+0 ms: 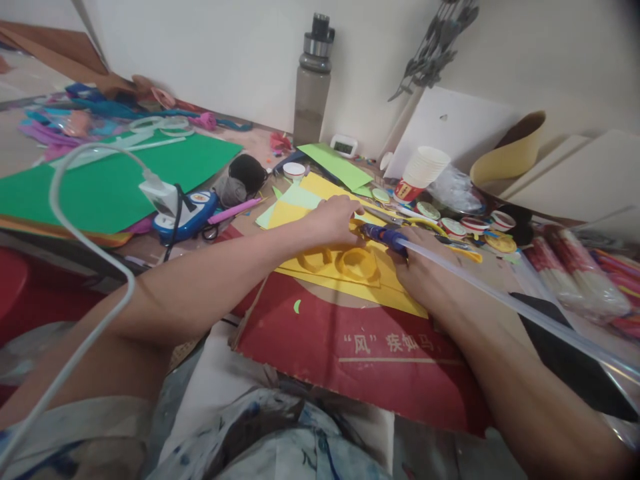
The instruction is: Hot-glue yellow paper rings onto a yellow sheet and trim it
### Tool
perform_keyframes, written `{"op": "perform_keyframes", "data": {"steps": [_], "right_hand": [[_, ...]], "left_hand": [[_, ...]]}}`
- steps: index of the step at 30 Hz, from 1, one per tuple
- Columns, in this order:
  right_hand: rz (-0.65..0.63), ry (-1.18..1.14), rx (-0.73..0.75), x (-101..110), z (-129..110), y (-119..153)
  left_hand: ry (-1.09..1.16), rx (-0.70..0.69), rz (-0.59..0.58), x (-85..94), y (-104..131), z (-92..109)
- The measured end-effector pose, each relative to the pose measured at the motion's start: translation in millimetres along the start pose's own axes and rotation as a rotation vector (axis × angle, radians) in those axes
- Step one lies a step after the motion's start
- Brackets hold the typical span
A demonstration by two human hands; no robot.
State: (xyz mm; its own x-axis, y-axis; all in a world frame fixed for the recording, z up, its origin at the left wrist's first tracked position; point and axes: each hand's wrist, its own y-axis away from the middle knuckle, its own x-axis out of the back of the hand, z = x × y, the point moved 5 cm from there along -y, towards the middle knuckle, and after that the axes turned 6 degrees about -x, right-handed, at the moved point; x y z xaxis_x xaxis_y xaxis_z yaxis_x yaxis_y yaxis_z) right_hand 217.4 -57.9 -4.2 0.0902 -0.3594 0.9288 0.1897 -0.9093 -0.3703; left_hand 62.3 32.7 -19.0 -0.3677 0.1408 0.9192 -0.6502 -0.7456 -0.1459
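Note:
My right hand (pixel 423 257) is wrapped round a blue hot glue gun (pixel 383 235), whose tip points left. A long translucent glue stick (pixel 480 287) runs out of its back over my right forearm. My left hand (pixel 333 219) has its fingers curled at the gun's tip, around a small yellow piece (pixel 357 228) that is partly hidden. Just below, a yellow ring (pixel 358 264) and a second yellow ring (pixel 316 259) lie on yellow sheets (pixel 395 292). Scissors with yellow handles (pixel 425 224) lie behind my right hand.
The sheets rest on a red cardboard box piece (pixel 310 340). A tall bottle (pixel 311 100), stacked paper cups (pixel 423 175) and small lidded tubs (pixel 453 227) stand behind. At left are green sheets (pixel 110 193), a blue power strip (pixel 185 223) and a white cable (pixel 95 247).

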Motion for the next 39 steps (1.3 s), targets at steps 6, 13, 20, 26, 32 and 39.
{"op": "perform_keyframes", "data": {"steps": [6,13,20,26,32,39], "right_hand": [[-0.023,0.020,-0.001,4.1,-0.7,5.0],[0.017,-0.004,-0.081,27.7,-8.7,7.9],[0.038,-0.084,-0.106,4.5,7.4,1.5],[-0.018,-0.057,-0.084,-8.2,4.7,-2.4],[-0.056,-0.100,-0.063,-11.3,-3.0,-5.0],[-0.075,-0.216,0.016,-14.1,-9.6,-1.8]], "left_hand": [[0.028,0.054,0.006,-3.8,1.7,-3.6],[0.029,0.054,-0.005,3.5,-0.6,-6.6],[0.093,-0.066,-0.099,17.2,4.4,-15.2],[0.078,-0.058,-0.121,9.2,6.0,-17.7],[0.083,-0.084,-0.093,5.4,3.0,-15.3],[0.098,-0.073,-0.056,4.8,4.8,-12.2]]}}
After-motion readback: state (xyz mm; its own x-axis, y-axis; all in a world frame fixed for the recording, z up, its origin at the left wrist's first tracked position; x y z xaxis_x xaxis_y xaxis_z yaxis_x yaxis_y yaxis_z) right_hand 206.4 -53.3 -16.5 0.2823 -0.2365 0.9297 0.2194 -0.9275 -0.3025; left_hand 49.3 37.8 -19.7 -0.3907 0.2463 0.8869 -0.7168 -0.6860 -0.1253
